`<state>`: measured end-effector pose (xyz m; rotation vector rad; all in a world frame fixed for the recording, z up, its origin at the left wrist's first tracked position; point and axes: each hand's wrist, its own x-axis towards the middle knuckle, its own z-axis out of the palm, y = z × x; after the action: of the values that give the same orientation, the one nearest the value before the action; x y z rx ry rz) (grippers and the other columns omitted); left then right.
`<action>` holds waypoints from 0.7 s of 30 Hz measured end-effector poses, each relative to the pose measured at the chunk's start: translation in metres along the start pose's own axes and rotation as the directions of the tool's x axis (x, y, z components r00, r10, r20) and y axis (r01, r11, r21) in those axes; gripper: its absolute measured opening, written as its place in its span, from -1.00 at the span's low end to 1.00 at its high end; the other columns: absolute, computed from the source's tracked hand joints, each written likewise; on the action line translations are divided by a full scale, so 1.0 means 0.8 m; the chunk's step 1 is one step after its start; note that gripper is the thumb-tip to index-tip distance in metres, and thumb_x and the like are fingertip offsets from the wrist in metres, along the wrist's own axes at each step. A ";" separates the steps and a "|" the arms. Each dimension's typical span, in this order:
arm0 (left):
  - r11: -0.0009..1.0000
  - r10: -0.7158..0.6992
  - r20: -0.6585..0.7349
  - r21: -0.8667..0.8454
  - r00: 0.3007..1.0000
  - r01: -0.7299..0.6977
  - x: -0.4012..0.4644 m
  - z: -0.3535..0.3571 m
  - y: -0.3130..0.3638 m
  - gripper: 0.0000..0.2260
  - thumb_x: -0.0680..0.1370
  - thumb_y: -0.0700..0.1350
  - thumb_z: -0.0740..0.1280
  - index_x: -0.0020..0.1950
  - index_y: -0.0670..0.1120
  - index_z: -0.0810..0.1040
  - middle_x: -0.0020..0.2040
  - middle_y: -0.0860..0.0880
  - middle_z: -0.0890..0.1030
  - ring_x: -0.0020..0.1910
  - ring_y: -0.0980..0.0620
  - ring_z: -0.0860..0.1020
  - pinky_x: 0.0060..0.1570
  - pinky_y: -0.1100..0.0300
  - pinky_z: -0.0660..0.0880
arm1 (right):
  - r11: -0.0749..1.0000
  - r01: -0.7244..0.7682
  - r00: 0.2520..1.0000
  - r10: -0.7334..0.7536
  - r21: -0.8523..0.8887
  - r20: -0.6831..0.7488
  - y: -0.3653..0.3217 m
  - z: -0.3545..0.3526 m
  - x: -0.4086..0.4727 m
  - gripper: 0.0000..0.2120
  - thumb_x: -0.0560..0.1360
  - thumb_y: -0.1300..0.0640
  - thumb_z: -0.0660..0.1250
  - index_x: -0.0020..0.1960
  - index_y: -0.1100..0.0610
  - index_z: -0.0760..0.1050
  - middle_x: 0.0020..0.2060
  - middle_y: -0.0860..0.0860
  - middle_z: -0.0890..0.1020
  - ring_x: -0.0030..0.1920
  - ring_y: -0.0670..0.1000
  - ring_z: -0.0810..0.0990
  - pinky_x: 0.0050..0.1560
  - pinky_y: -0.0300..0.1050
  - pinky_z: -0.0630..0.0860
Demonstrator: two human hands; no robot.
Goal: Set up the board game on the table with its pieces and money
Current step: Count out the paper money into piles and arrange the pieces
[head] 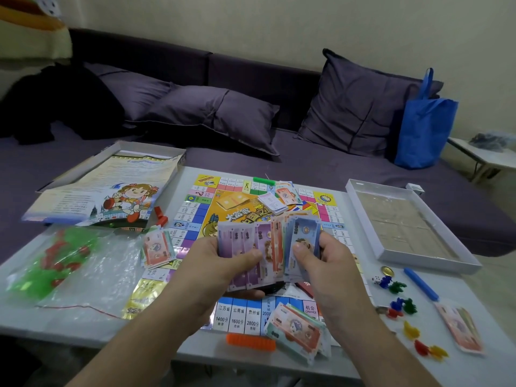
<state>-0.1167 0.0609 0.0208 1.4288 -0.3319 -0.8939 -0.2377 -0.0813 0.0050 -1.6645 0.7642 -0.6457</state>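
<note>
Fanning play money (268, 247) above the game board (195, 219), left hand (220, 263) and right hand (324, 261) both pinch the notes.

Sofa (307, 163), dark purple, runs behind the table. Three purple cushions on it: two (134, 90) (215, 115) overlapping at centre-left, one (360, 104) upright at right. Black garment (55, 104) heaped at the left end. Blue bag (424, 129) stands beside the right cushion. Small white side table (485, 155) at far right.
</note>
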 end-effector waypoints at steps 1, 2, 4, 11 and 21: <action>1.000 0.001 0.000 0.014 1.000 -0.001 0.000 0.001 0.000 -0.78 0.53 -0.22 0.48 0.14 -0.22 0.60 -0.09 -0.17 0.77 -0.12 -0.16 0.77 -0.20 -0.08 0.72 | 1.000 0.010 1.000 -0.010 -0.015 0.003 0.000 0.001 -0.001 -0.84 0.69 0.10 0.31 0.03 -0.10 0.63 -0.09 -0.07 0.74 -0.02 -0.02 0.74 0.03 0.14 0.71; 1.000 0.003 0.000 0.026 1.000 -0.003 -0.001 0.002 0.000 -0.80 0.52 -0.22 0.48 0.12 -0.22 0.61 -0.11 -0.17 0.77 -0.13 -0.15 0.77 -0.19 -0.08 0.72 | 0.999 0.020 1.000 -0.019 -0.036 0.010 0.001 0.002 -0.002 -0.84 0.69 0.09 0.31 0.03 -0.10 0.63 -0.10 -0.09 0.73 -0.03 -0.04 0.74 0.01 0.12 0.72; 0.999 0.002 0.000 0.038 1.000 -0.002 0.000 0.003 -0.001 -0.81 0.52 -0.22 0.49 0.10 -0.22 0.62 -0.12 -0.17 0.77 -0.12 -0.15 0.77 -0.16 -0.10 0.72 | 0.996 0.035 0.999 -0.033 -0.078 0.027 0.001 0.005 -0.004 -0.87 0.68 0.07 0.31 0.03 -0.10 0.61 -0.12 -0.15 0.71 -0.03 -0.09 0.72 -0.01 0.05 0.73; 0.996 -0.021 -0.021 -0.086 1.000 0.019 0.004 -0.002 -0.005 -0.72 0.47 -0.26 0.51 0.16 -0.23 0.60 -0.05 -0.21 0.76 -0.08 -0.21 0.76 -0.15 -0.12 0.72 | 1.000 0.016 0.998 -0.015 -0.025 0.054 -0.004 0.000 -0.007 -0.87 0.69 0.10 0.31 0.04 -0.06 0.62 -0.11 -0.10 0.72 -0.02 -0.10 0.72 -0.02 0.02 0.72; 0.983 -0.100 0.088 -0.143 0.991 0.112 0.001 0.008 -0.011 -0.73 0.57 -0.22 0.44 0.25 -0.25 0.55 0.02 -0.29 0.74 0.00 -0.29 0.74 -0.10 -0.13 0.69 | 0.993 0.010 1.000 -0.008 -0.114 0.023 0.002 -0.010 -0.012 -0.87 0.68 0.11 0.33 0.01 -0.03 0.63 -0.13 -0.06 0.73 -0.06 -0.06 0.73 -0.12 -0.08 0.70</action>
<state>-0.1233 0.0565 0.0130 1.2849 -0.2457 -1.0435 -0.2505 -0.0791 0.0050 -1.7779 0.7903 -0.5977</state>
